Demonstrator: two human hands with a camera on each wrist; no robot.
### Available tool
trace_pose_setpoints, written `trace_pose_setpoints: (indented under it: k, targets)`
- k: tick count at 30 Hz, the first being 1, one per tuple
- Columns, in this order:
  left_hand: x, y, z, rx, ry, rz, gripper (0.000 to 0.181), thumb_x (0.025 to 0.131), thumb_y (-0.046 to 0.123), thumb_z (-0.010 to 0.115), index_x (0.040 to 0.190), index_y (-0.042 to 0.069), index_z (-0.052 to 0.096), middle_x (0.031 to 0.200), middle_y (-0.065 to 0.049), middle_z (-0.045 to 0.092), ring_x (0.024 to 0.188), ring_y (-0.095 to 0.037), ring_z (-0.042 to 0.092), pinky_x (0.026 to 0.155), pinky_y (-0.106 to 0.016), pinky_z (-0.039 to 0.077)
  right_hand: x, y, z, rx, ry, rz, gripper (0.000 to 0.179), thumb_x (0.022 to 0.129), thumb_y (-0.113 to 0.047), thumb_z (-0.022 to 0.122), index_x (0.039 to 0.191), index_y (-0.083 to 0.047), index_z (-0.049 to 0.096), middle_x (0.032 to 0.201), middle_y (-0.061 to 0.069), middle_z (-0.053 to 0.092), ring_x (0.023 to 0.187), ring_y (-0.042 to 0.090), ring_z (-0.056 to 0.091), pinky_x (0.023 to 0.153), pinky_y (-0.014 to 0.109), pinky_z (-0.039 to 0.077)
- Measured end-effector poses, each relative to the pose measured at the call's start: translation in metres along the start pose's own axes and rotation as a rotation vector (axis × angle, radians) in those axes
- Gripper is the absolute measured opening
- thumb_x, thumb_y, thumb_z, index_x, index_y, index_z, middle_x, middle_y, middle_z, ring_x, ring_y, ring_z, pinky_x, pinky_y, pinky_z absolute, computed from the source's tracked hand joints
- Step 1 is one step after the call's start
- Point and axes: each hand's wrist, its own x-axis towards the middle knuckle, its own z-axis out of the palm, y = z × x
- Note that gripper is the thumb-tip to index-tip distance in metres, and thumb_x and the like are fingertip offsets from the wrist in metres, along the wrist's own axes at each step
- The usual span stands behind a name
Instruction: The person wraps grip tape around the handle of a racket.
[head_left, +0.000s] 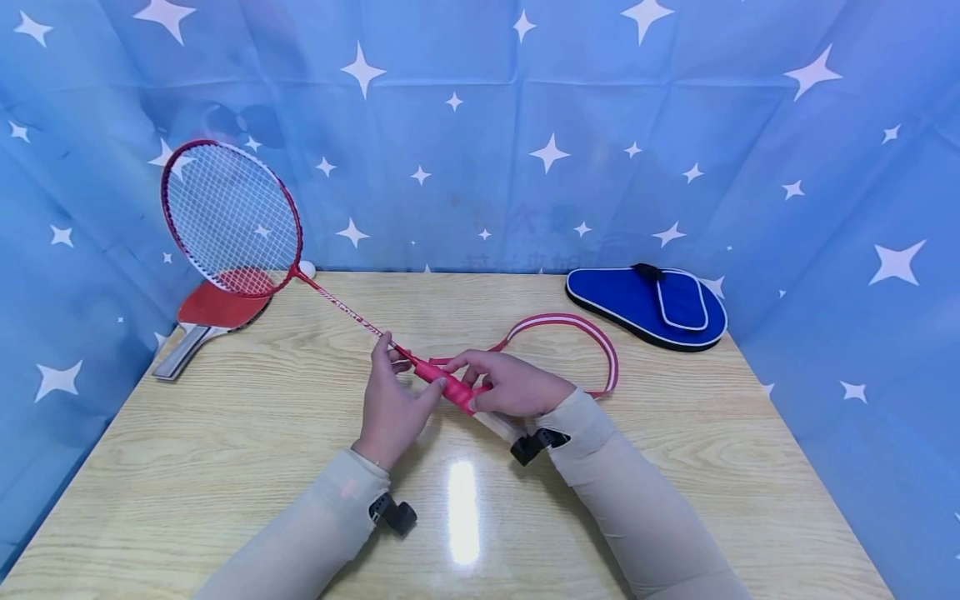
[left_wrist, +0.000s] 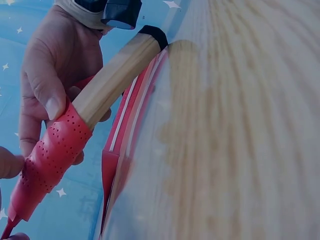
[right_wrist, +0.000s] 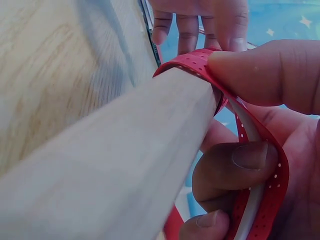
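Note:
A red and white badminton racket point(head_left: 348, 312) is held at a slant above the table, its head to the upper left. Around the upper handle winds red perforated grip tape point(left_wrist: 52, 152); below it, the wooden handle point(left_wrist: 120, 75) is bare down to a black end. My left hand point(head_left: 397, 408) holds the racket where the shaft meets the wrapped part. With thumb and curled fingers, my right hand point(head_left: 525, 385) pinches the tape strip point(right_wrist: 280, 170) at the edge of the wrap, the thumb on the tape. A loose tail with a pale centre line loops onto the table behind this hand.
A red table tennis bat point(head_left: 225, 307) lies at the table's left edge, partly behind the racket head, with a white ball point(head_left: 307, 269) close by. At the back right lies a blue bat case point(head_left: 622, 302). A starry blue curtain point(head_left: 480, 133) surrounds the wooden table point(head_left: 247, 467).

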Motion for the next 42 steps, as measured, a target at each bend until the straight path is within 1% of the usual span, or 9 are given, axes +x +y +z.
trace_pose_setpoints:
  k: [3,7,11,15,22,28,33,36,42]
  targets:
    - [0.0000,-0.0004,0.0007,0.029,-0.006,0.019,0.104,0.084,0.024,0.090,0.162,0.001,0.025,0.138,-0.020,0.053,0.125,-0.034,0.054,0.094,-0.049,0.055,-0.0002,-0.0007,0.0005,0.006,-0.009,-0.010,0.057,0.094,-0.007,0.073,0.145,-0.026,0.057,0.113,0.002,0.067,0.089,0.021,0.064,0.076,0.035,0.054]
    - [-0.0004,-0.0007,0.0022,0.074,0.000,0.022,0.100,0.083,0.028,0.091,0.158,-0.001,0.031,0.131,-0.017,0.052,0.117,-0.034,0.053,0.081,-0.039,0.051,0.0002,-0.0006,0.0020,0.010,-0.021,-0.027,0.057,0.095,-0.007,0.073,0.147,-0.025,0.056,0.113,0.002,0.068,0.087,0.021,0.064,0.074,0.034,0.053]
    - [-0.0011,-0.0009,0.0030,0.105,0.007,0.017,0.098,0.084,0.029,0.091,0.156,-0.001,0.032,0.128,-0.016,0.051,0.114,-0.034,0.052,0.077,-0.037,0.049,0.0002,-0.0001,0.0030,0.005,-0.020,-0.034,0.058,0.094,-0.008,0.074,0.146,-0.026,0.056,0.113,0.001,0.067,0.088,0.020,0.065,0.077,0.034,0.055]
    - [-0.0018,0.0000,0.0026,0.106,0.006,0.014,0.097,0.084,0.029,0.091,0.156,0.000,0.033,0.130,-0.016,0.051,0.117,-0.032,0.052,0.081,-0.038,0.050,0.0001,0.0007,0.0022,0.005,-0.017,-0.035,0.056,0.094,-0.008,0.074,0.145,-0.028,0.057,0.114,0.001,0.067,0.088,0.021,0.066,0.078,0.035,0.055]
    - [-0.0020,0.0015,0.0014,0.112,0.013,0.010,0.097,0.083,0.028,0.092,0.155,0.002,0.034,0.132,-0.014,0.052,0.118,-0.032,0.054,0.086,-0.040,0.052,0.0005,0.0016,0.0003,0.012,-0.016,-0.029,0.058,0.094,-0.003,0.069,0.146,-0.029,0.058,0.116,0.003,0.067,0.091,0.024,0.064,0.072,0.035,0.053]
    - [-0.0010,0.0016,0.0014,0.109,0.007,0.004,0.096,0.083,0.031,0.092,0.155,0.002,0.035,0.132,-0.013,0.053,0.118,-0.033,0.055,0.088,-0.040,0.052,0.0010,0.0031,-0.0005,0.040,-0.013,0.001,0.058,0.095,-0.006,0.072,0.147,-0.028,0.059,0.115,0.003,0.069,0.095,0.024,0.064,0.076,0.036,0.055]
    - [-0.0009,0.0013,0.0021,0.109,-0.002,-0.001,0.096,0.083,0.030,0.091,0.155,0.002,0.034,0.134,-0.012,0.053,0.120,-0.034,0.055,0.089,-0.041,0.052,0.0013,0.0045,-0.0006,0.062,-0.030,-0.011,0.060,0.095,-0.002,0.069,0.150,-0.025,0.057,0.113,0.004,0.073,0.096,0.022,0.067,0.081,0.036,0.055]
    - [-0.0012,0.0008,0.0018,0.115,-0.008,0.001,0.096,0.083,0.030,0.091,0.155,0.002,0.034,0.135,-0.013,0.052,0.121,-0.034,0.054,0.089,-0.042,0.053,0.0012,0.0041,-0.0005,0.063,-0.034,-0.010,0.062,0.095,-0.001,0.068,0.150,-0.025,0.057,0.113,0.003,0.073,0.096,0.021,0.067,0.079,0.036,0.056]
    - [-0.0014,0.0013,0.0009,0.130,-0.020,-0.018,0.098,0.083,0.036,0.091,0.156,0.005,0.033,0.139,-0.014,0.052,0.122,-0.032,0.054,0.091,-0.043,0.054,0.0012,0.0017,0.0000,0.061,-0.066,-0.041,0.062,0.095,-0.005,0.072,0.152,-0.023,0.054,0.113,0.001,0.074,0.101,0.019,0.069,0.085,0.036,0.056]
